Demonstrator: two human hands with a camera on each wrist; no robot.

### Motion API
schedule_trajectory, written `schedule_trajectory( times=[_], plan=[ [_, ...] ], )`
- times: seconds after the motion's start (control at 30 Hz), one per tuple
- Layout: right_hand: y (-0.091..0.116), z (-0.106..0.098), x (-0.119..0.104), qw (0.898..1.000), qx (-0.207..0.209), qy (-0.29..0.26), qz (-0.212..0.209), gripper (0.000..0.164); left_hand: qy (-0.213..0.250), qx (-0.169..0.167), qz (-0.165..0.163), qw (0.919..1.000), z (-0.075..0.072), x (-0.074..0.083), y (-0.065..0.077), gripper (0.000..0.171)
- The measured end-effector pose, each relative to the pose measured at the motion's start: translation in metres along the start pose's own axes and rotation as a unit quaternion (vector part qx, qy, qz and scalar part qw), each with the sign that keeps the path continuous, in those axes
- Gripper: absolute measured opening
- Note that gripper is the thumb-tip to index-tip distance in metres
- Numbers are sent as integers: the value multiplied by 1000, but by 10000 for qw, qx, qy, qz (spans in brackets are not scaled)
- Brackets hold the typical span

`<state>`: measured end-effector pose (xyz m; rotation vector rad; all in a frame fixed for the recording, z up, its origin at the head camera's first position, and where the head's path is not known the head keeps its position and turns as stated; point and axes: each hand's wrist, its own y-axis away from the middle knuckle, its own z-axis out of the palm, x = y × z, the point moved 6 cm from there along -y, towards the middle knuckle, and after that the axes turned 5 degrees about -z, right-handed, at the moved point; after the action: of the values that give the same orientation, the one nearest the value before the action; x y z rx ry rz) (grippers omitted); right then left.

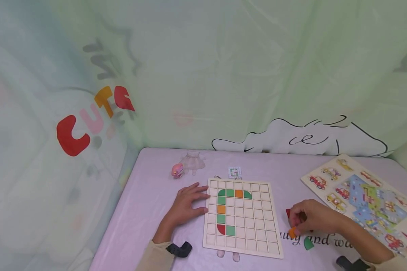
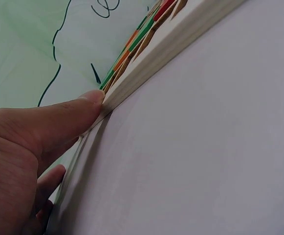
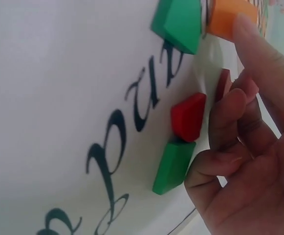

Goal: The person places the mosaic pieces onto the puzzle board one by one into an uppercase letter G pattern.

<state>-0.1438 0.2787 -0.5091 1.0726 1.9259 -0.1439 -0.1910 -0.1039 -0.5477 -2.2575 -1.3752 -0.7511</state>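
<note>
A pale square grid board [image 1: 244, 253] lies on the table with green, orange and red pieces set in its upper-left cells. My left hand [image 1: 187, 205] rests at its left edge, fingers extended; in the left wrist view the thumb [image 2: 90, 100] touches the rim. To the right of the board, my right hand [image 1: 313, 216] pinches an orange block [image 3: 222, 19]. Beneath it are a green rounded piece [image 1: 308, 243] and a red piece [image 1: 288, 213]. The right wrist view also shows another red block [image 3: 188, 117] touching a green block [image 3: 173, 166].
A wooden puzzle board with vehicle pictures [image 1: 357, 168] lies at the right, partly behind my right forearm. Beyond the grid board is a small pattern card [image 1: 234, 172]. Farther left sits a small pink toy [image 1: 178, 170]. Printed curtains stand behind the table.
</note>
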Motion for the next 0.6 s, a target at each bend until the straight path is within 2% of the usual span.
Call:
schedule_trajectory(
  times=[0.4,0.6],
  plan=[
    [-6,2,0,9983,59,-570,53,15,80,2,31,10000,-3,6,1,41],
    [-15,7,-9,9970,188,-547,-514,15,93,1,3,10000,-3,6,2,41]
  ],
)
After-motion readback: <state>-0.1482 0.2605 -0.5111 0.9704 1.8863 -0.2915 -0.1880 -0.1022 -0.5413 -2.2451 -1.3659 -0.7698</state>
